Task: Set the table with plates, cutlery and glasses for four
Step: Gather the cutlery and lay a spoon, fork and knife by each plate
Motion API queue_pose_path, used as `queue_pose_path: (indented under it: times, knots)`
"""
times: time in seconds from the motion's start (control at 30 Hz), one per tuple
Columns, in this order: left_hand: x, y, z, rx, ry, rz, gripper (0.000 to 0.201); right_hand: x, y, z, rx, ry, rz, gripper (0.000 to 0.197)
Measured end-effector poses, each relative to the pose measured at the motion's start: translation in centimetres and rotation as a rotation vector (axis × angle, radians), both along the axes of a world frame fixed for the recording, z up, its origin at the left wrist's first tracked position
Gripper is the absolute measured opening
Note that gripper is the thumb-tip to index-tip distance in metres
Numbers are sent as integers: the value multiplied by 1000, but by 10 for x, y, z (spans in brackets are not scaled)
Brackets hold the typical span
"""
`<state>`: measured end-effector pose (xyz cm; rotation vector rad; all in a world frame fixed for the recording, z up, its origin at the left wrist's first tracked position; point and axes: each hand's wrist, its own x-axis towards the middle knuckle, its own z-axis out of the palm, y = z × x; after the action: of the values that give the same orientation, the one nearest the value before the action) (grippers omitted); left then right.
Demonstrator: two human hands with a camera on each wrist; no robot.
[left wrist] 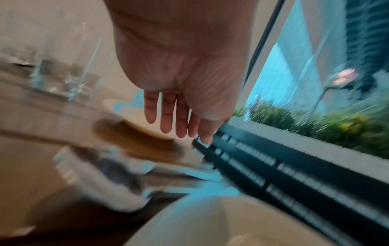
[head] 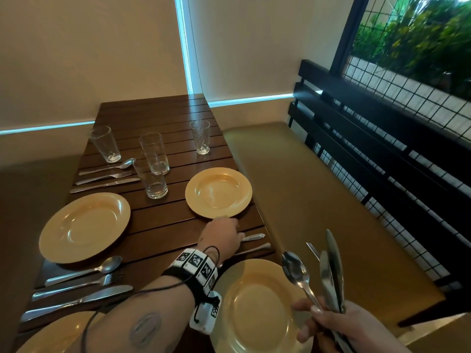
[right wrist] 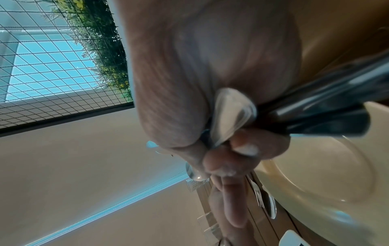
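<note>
Several yellow plates lie on the dark slatted table: far right, left, near right and a bottom-left one, partly hidden by my forearm. My left hand hovers with straight fingers over two cutlery pieces between the right-hand plates; only their handles show. Whether it touches them is hidden. My right hand grips a bundle of cutlery, a spoon, knives and a fork, above the near right plate. In the right wrist view the handles stick out of that fist.
Two spoon-fork-knife sets lie on the left side, far and near. Several glasses stand at the back: left, two mid-table, right. A cushioned bench with a dark slatted back runs along the right.
</note>
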<state>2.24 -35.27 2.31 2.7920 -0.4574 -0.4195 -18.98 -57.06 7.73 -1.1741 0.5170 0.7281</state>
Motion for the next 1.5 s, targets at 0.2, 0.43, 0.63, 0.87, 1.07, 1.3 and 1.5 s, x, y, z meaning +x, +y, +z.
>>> queue_pose_path:
  times: [0.2,0.43,0.63,0.87,1.07,1.3,1.5]
  knots:
    - [-104,-13,88,-535,-159,-278,24,-1,8,2,-21,-44,51,44]
    - [-133,-24,118,-443,50,-374,32,-12,23,1,19,-65,72,43]
    - [-137,-24,131,-358,256,-353,22,-20,26,-2,8,-59,171,29]
    - [-106,12,145,-497,268,-231,16,-36,26,6,-57,-130,279,29]
    - [-118,20,162,-180,167,-544,8,-40,32,13,-49,-146,331,23]
    - [-147,7,135,38,-252,-962,12,-39,42,10,-188,-189,372,23]
    - [-105,34,139,-85,-54,-782,22,-27,29,11,-137,-72,335,17]
